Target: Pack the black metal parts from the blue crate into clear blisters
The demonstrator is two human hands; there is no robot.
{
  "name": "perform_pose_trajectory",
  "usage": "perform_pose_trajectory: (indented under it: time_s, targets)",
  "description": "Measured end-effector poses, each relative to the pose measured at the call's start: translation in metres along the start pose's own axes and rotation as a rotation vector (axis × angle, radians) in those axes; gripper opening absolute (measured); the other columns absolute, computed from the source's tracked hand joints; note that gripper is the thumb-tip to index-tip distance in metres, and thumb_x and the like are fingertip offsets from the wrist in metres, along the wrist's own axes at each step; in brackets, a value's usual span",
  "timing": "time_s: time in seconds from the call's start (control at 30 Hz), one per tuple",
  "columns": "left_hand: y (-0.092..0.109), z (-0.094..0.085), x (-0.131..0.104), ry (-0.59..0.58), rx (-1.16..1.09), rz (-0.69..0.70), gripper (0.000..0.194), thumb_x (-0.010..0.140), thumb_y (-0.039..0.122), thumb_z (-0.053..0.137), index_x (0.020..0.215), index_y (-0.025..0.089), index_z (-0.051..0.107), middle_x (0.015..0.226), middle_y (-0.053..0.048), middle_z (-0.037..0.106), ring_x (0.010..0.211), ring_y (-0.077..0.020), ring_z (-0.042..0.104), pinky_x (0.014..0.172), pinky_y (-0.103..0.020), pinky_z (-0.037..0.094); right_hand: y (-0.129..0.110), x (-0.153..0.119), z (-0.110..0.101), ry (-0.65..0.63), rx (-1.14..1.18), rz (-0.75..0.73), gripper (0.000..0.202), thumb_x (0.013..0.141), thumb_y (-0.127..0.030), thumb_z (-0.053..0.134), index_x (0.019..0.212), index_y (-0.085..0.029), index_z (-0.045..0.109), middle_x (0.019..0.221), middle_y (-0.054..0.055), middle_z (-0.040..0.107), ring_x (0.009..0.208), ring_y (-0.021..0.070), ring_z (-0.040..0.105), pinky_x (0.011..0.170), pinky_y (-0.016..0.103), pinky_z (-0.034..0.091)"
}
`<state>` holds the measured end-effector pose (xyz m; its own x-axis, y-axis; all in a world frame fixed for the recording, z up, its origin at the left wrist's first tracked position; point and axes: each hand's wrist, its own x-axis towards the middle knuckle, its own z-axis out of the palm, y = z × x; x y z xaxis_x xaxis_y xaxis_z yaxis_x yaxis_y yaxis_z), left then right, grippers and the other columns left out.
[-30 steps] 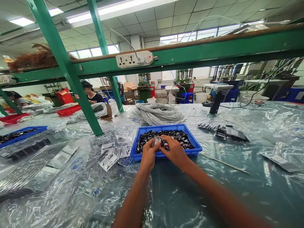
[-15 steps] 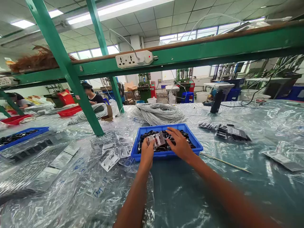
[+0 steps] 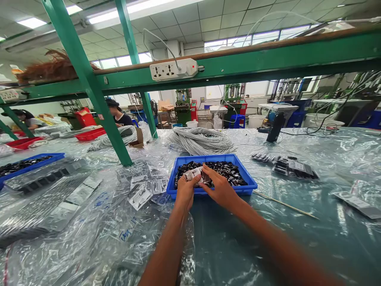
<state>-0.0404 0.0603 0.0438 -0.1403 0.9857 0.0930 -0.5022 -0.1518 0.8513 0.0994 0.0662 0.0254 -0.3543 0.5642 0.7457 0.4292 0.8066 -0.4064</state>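
A small printed clear packet [image 3: 193, 173] is held above the near side of a blue tray [image 3: 212, 191] full of small black parts [image 3: 229, 171]. My left hand [image 3: 186, 191] is closed on the packet's left end, thumb on top. My right hand [image 3: 220, 186] is at the packet's right end, its fingers and thumb around that edge, so both hands touch it. Left of the tray, several flat packets [image 3: 139, 196] lie on the plastic-covered table [image 3: 226, 242].
A coil of grey cable [image 3: 202, 141] lies behind the tray. To the right are dark packets [image 3: 297, 167], a thin stick [image 3: 285, 204] and a black upright tool [image 3: 275, 127]. Green posts [image 3: 104, 115] stand left. Two people sit at the far left.
My right hand has come in from the right, its fingers closing on the packet's right end. My left hand still holds the packet. The whole view has shifted slightly.
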Motion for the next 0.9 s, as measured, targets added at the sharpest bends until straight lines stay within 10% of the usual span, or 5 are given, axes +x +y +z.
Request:
perform_pose_trajectory:
  time_s: [0.43, 0.57, 0.7, 0.9]
  targets:
    - [0.008, -0.009, 0.004, 0.011, 0.599, 0.220, 0.033, 0.062, 0.034, 0.078, 0.089, 0.017, 0.067, 0.076, -0.001, 0.069, 0.069, -0.0175, 0.062, 0.066, -0.029, 0.048, 0.005, 0.017, -0.018, -0.148, 0.319, 0.270, 0.029, 0.090, -0.022, 0.055, 0.118, -0.019, 0.065, 0.104, 0.009, 0.075, 0.095, 0.0242, 0.072, 0.087, 0.041, 0.058]
    - [0.016, -0.015, 0.007, 0.224, 0.887, 0.340, 0.021, 0.070, 0.027, 0.069, 0.090, 0.020, 0.067, 0.081, -0.002, 0.070, 0.077, -0.0208, 0.065, 0.074, -0.033, 0.048, 0.015, 0.014, -0.009, -0.151, 0.039, 0.216, 0.036, 0.094, -0.017, 0.045, 0.126, -0.017, 0.062, 0.098, 0.010, 0.075, 0.086, 0.0244, 0.073, 0.083, 0.041, 0.058]
    - [0.031, -0.029, 0.011, 0.592, 0.925, 0.483, 0.032, 0.080, 0.026, 0.058, 0.111, 0.018, 0.062, 0.101, -0.009, 0.068, 0.096, -0.0247, 0.064, 0.090, -0.040, 0.049, 0.022, 0.011, -0.009, -0.090, -0.150, 0.153, 0.042, 0.096, -0.021, 0.046, 0.137, -0.020, 0.053, 0.138, 0.014, 0.057, 0.129, 0.0293, 0.054, 0.104, 0.048, 0.048]
    - [0.058, -0.065, 0.020, 0.925, 1.075, 0.799, 0.054, 0.077, 0.026, 0.058, 0.128, 0.008, 0.053, 0.149, -0.021, 0.034, 0.142, -0.0352, 0.029, 0.119, -0.051, 0.021, 0.033, 0.017, -0.088, -0.049, -0.478, 0.332, 0.040, 0.095, -0.020, 0.045, 0.133, -0.016, 0.055, 0.137, 0.016, 0.054, 0.126, 0.0274, 0.054, 0.105, 0.043, 0.046]
